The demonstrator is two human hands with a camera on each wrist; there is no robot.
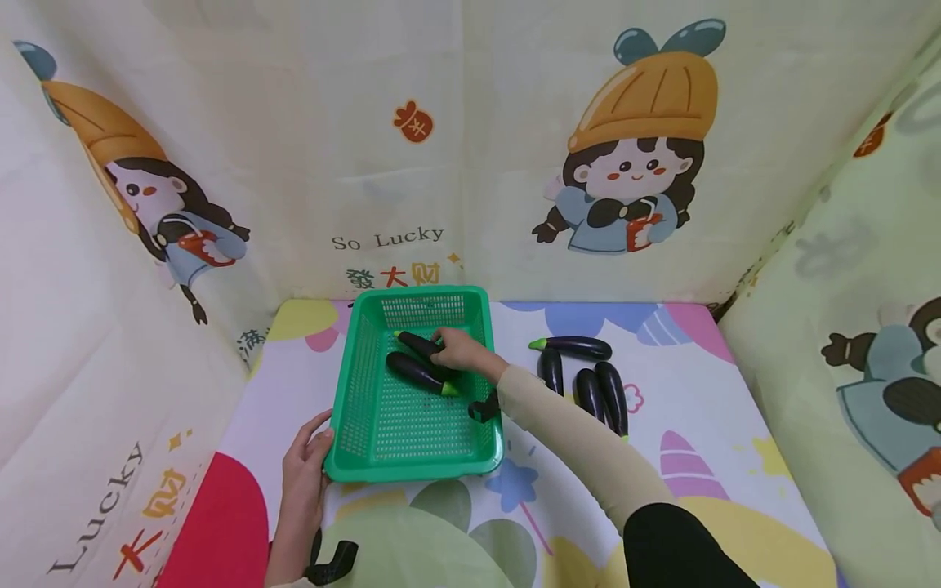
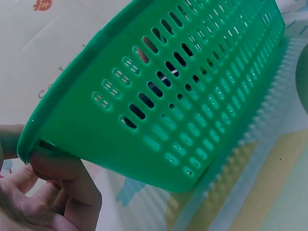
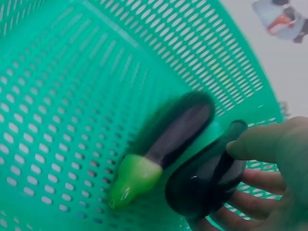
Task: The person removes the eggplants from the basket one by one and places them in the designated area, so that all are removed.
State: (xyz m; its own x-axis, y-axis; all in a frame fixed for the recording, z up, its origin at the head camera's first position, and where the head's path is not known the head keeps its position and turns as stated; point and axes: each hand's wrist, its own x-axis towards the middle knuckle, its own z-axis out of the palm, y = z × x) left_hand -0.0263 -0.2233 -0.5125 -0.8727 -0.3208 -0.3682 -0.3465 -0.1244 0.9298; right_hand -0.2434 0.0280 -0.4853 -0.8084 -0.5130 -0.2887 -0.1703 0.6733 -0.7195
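Note:
A green plastic basket (image 1: 412, 474) stands on the table, its sides and floor full of slots. My left hand (image 1: 301, 469) grips its rim at the near left corner; in the left wrist view the fingers (image 2: 67, 173) curl under the rim. Inside the basket, my right hand (image 1: 465, 353) holds a dark purple eggplant (image 3: 207, 178) between thumb and fingers, low over the slotted floor. Beside it lies a second eggplant (image 1: 415, 371), its green stem end (image 3: 134, 178) pointing toward the near right in the head view.
Several more eggplants (image 1: 581, 349) lie on the table to the right of the basket, partly behind my right forearm. A patterned cloth (image 1: 706, 457) covers the table. Printed fabric walls (image 1: 500, 163) rise at the back and both sides.

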